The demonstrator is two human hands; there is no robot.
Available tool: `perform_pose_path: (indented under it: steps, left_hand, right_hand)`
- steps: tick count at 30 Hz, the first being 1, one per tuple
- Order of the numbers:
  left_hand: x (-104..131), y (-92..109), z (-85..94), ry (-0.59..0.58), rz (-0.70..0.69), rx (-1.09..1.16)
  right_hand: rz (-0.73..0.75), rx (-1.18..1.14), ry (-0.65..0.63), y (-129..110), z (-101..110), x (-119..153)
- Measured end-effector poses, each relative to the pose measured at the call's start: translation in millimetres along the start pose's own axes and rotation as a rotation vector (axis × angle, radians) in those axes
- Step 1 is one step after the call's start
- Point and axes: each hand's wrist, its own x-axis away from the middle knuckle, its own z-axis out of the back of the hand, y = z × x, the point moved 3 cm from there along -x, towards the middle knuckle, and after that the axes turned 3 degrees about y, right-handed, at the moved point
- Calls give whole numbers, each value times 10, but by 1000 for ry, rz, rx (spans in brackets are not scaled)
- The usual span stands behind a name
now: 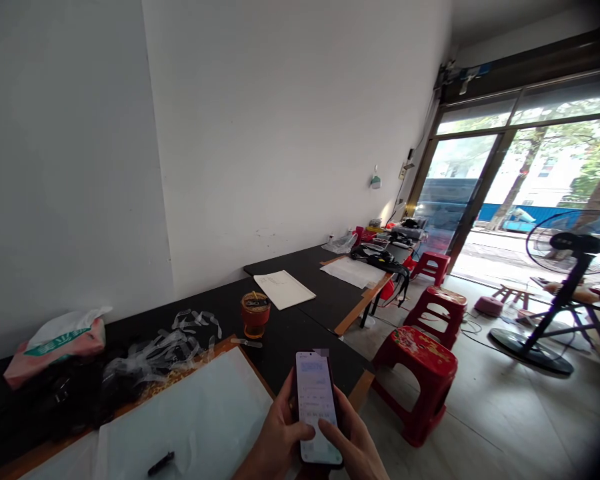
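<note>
White-walled room, long black tables along the wall, glass doors open to a street at right. Both hands low at centre frame over the near table's edge, holding a phone upright, lit screen facing the camera. Left hand curled around the phone's left side, thumb across the lower screen. Right hand wrapped on the right edge, thumb touching the screen low down. Phone fully gripped between both hands, off the table.

White sheet lies on the table just left of the hands, small black object on it near the bottom edge. Beyond it, clear plastic strips in a loose heap, dark stuff beside them, tissue pack against the wall at far left. Cup with orange drink stands upright past the sheet, paper lying flat behind it. Farther table carries another white sheet and cluttered items, too small to tell. Red stools in a row on the floor beside the tables, nearest one just right of the hands. Fan on a stand at far right.
</note>
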Motion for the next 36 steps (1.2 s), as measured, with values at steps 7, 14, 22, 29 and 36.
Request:
perform_pose_path:
  steps: [7, 14, 22, 29, 36]
  left_hand:
    - [11, 31, 1, -42, 45, 105]
    - [17, 25, 2, -4, 74, 158]
    - [1, -3, 3, -7, 10, 125]
    - [-15, -36, 41, 7, 11, 106]
    - [-15, -23, 47, -36, 39, 121]
  right_hand:
    - [-39, -108, -31, 161, 111, -53]
    - [21, -150, -67, 237, 166, -100]
    - [31, -194, -81, 259, 171, -109]
    - [37, -206, -101, 266, 173, -121]
    - [14, 33, 18, 58, 39, -30]
